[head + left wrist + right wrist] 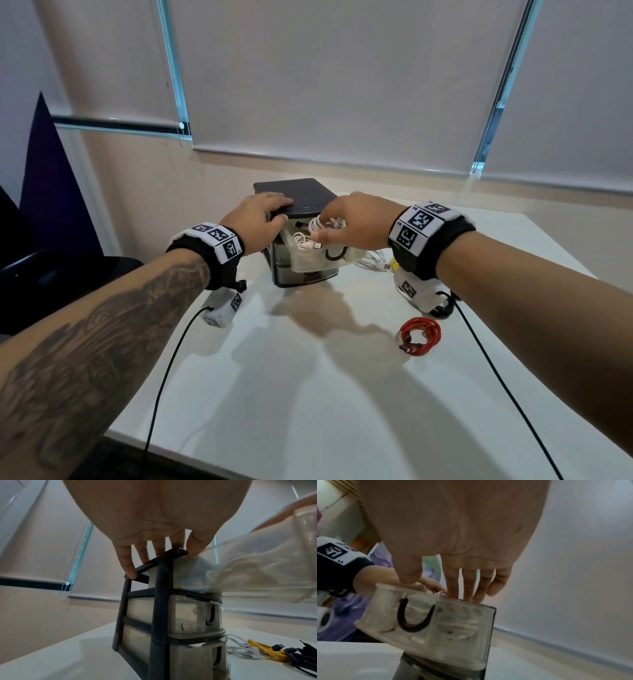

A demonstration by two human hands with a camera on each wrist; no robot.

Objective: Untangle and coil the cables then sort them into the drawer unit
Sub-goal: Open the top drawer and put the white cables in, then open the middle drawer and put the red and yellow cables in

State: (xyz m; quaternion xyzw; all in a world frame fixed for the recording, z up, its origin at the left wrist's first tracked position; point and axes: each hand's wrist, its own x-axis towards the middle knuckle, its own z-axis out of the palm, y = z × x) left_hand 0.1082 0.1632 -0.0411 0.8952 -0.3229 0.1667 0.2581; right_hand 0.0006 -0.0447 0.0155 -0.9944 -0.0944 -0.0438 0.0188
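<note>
A dark grey drawer unit with translucent drawers stands at the table's far middle. My left hand lies on its top, fingers straight across the lid and thumb at the front edge. The top drawer is pulled out and tilts down, with coiled white cables inside. My right hand reaches into that drawer from the right. Its straight fingers press on the white coil, and its thumb rests near the drawer's front rim. The two lower drawers are closed.
A coiled red cable lies on the white table at the right front. Right of the unit lie a loose white cable, a yellow cable and dark cables. Black wrist-camera leads trail across the table to its near edge.
</note>
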